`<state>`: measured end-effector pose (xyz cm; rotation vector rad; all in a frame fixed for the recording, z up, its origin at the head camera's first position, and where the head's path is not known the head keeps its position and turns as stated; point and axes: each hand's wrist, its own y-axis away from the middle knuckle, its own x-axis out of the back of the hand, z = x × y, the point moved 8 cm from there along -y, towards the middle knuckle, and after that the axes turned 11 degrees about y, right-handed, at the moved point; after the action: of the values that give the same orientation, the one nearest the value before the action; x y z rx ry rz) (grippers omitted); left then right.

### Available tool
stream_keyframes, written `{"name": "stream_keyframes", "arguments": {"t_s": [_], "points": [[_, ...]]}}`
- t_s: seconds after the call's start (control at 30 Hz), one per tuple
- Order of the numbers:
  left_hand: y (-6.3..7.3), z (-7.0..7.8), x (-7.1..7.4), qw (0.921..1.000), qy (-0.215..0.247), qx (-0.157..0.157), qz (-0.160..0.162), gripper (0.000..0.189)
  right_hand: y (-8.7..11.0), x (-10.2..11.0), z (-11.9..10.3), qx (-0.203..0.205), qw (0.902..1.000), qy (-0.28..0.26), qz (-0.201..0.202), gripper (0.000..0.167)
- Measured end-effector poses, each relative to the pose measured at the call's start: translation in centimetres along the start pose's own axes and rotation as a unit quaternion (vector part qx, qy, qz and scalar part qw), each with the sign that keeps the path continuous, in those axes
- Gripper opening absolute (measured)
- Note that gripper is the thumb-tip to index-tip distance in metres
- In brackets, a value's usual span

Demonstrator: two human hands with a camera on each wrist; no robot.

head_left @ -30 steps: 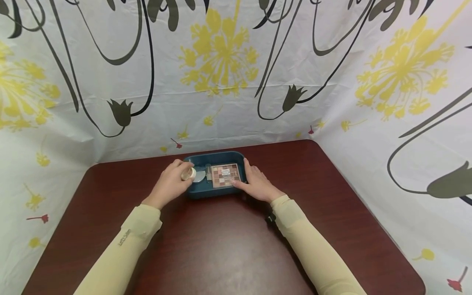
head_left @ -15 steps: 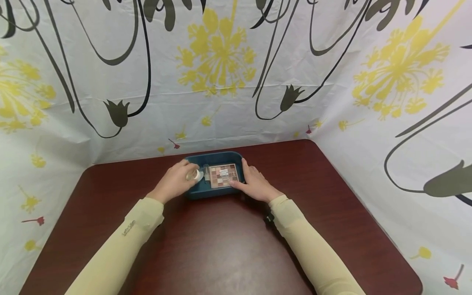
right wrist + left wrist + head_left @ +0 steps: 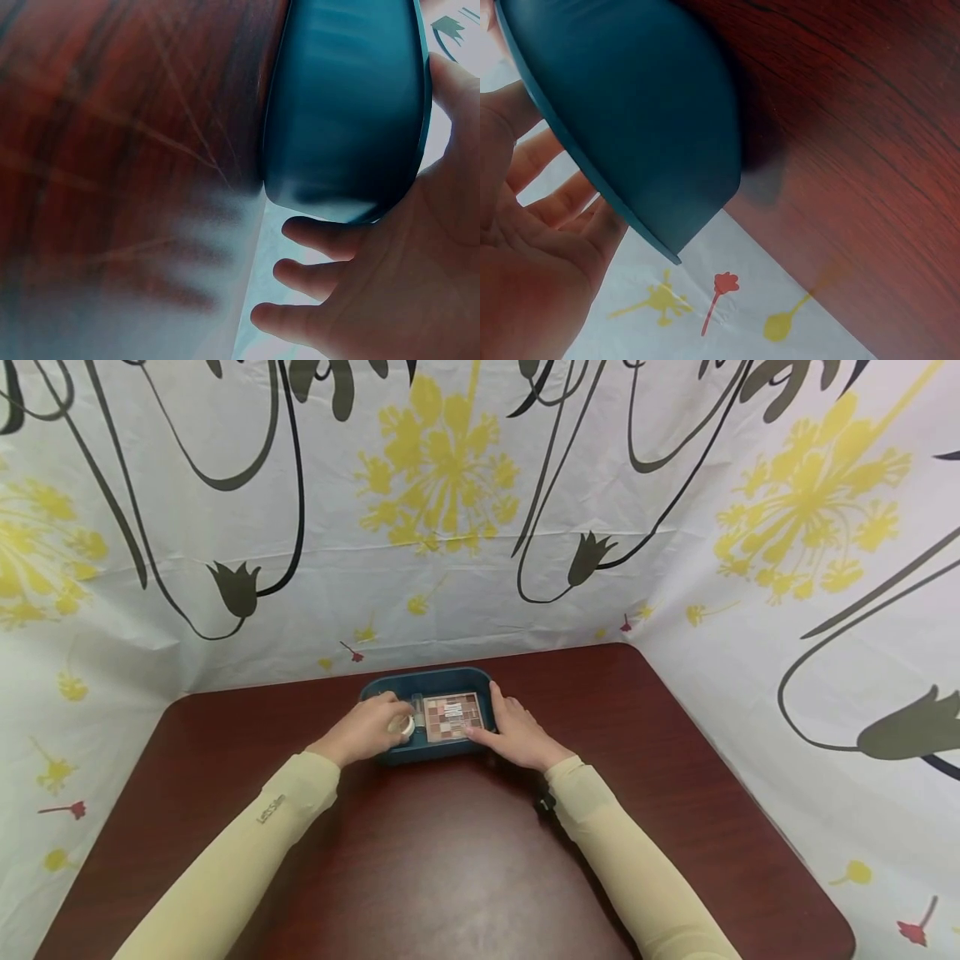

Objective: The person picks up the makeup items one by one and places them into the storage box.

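In the head view my left hand (image 3: 363,728) holds a small round jar (image 3: 408,726) with a white rim, low over the left part of a blue tray (image 3: 431,678). Right of the jar a small clear tube (image 3: 418,712) stands beside a flat palette (image 3: 452,718) of many colour squares. My right hand (image 3: 517,732) grips the tray's right end, thumb over the rim at the palette, fingers outside. Both wrist views see the tray's outer wall (image 3: 645,112) from the side; the left fingertips (image 3: 592,217) and the jar are hidden behind it.
The tray stands near the far edge of a dark red-brown table (image 3: 450,860). A white cloth (image 3: 465,593) with yellow flowers and grey stems hangs behind and at both sides. A small black object (image 3: 545,803) shows at the right cuff.
My left hand has carried the jar rightward inside the tray, toward the clear tube, covering the pale half-round piece seen earlier. The right hand keeps its place on the tray.
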<state>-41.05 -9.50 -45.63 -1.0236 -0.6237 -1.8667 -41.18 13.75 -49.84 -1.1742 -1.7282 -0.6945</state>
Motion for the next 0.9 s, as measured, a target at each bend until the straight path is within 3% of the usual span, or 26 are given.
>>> {"name": "stream_keyframes", "arguments": {"t_s": [0.4, 0.9], "points": [[-0.9, 0.1, -1.0, 0.9985, -0.042, -0.02, -0.03, 0.042, -0.1, 0.1, -0.1, -0.003, 1.0, 0.002, 0.002, 0.107], [-1.4, 0.3, -1.1, 0.9972, -0.039, -0.024, -0.059, 0.032, -0.1, 0.1, -0.1, -0.001, 1.0, 0.004, -0.002, 0.107]]}}
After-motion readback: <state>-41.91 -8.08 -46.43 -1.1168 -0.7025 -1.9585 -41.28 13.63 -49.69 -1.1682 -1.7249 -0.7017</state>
